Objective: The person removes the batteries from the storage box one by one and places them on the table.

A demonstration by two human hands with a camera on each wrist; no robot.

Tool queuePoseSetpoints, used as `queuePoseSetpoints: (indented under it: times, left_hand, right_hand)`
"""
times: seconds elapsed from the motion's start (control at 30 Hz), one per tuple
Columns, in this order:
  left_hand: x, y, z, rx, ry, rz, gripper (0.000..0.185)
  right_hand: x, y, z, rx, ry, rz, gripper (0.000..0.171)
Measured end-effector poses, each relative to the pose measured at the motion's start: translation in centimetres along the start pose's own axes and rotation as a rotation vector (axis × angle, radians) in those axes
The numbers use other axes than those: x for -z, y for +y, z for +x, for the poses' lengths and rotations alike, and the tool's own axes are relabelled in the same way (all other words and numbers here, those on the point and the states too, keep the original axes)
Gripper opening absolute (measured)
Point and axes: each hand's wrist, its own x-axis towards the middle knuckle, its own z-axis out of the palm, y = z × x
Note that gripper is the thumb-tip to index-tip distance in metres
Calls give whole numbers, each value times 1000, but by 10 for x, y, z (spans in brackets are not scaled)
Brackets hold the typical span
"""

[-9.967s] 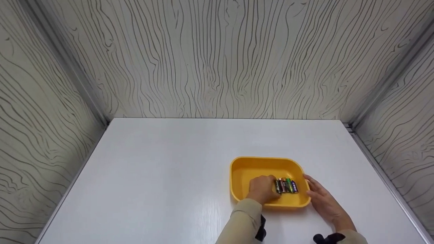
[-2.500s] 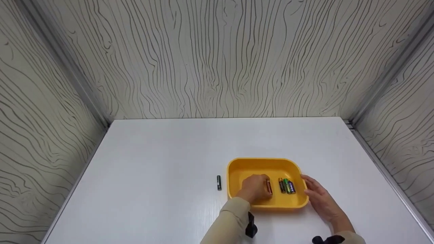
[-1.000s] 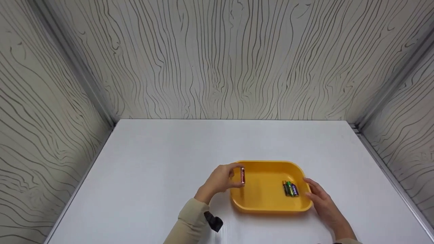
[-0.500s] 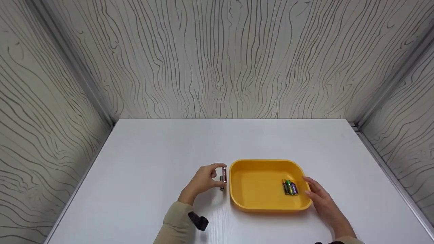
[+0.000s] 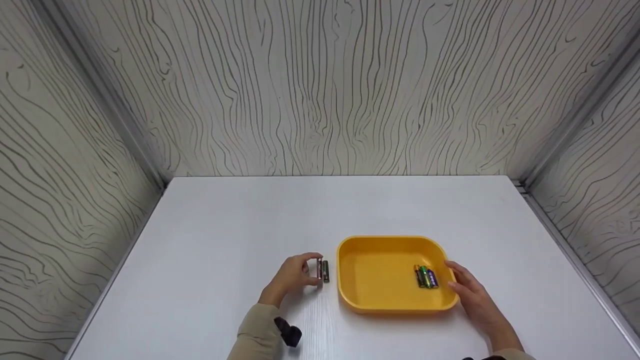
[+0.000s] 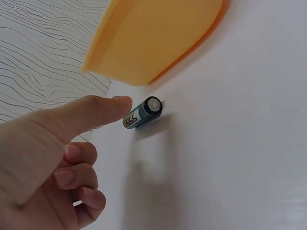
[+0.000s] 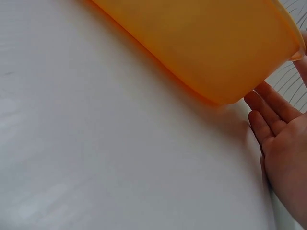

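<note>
On the white table my left hand pinches a copper-coloured battery between thumb and forefinger, low over the surface. It is right beside a dark battery that lies just left of the yellow tray. In the left wrist view my thumb touches a battery in front of the tray. Three batteries lie side by side in the tray's right part. My right hand rests with straight fingers against the tray's right side, as the right wrist view also shows with the hand beside the tray.
Wood-grain panels wall in the table at the back and on both sides. A metal rail runs along the right edge. Bare white tabletop stretches to the left of and behind the tray.
My left hand lifted the copper battery out of the tray, carried it left over the rim and lowered it beside the dark battery. The right hand stayed at the tray.
</note>
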Motion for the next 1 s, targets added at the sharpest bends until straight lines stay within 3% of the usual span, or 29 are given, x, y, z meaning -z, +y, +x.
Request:
queuePoseSetpoints:
  times: [0.3,0.7,1.0]
  left_hand:
    - [-10,-11,0,60,27,17,56]
    - [-11,-6,4,91,17,104,57]
    - [-10,-6,2,118,15,72,63]
  right_hand:
    - [-3,-1,-1,21,-7,79,57]
    - [-1,-2,-1,8,-3,68,58]
    - [-1,-1,-2,3,4,71,59]
